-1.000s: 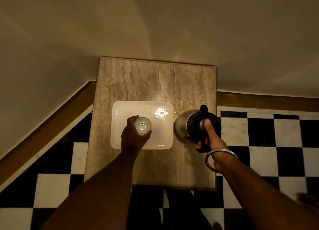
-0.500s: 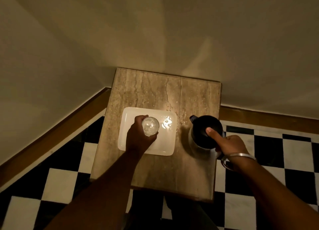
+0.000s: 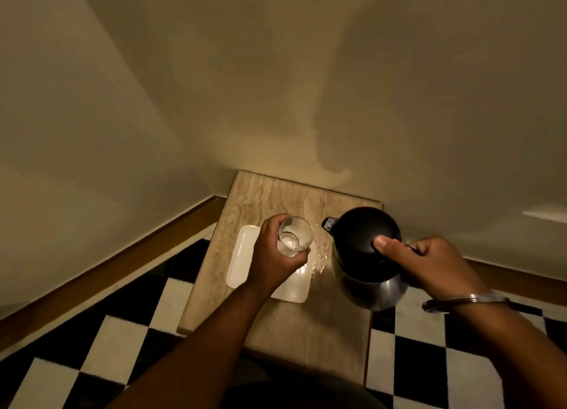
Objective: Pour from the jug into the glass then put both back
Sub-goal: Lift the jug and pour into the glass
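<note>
Left hand (image 3: 270, 256) grips glass (image 3: 294, 236); right hand (image 3: 429, 264) holds jug (image 3: 365, 252), thumb on lid.

Head view, steeply down over table (image 3: 310, 325)

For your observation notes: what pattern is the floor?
Black and white checkerboard tiles, clearest in the head view.

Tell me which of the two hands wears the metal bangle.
The right hand, gripping the black jug, has the bangle on its wrist. The left hand, holding the glass, has a bare wrist.
</note>
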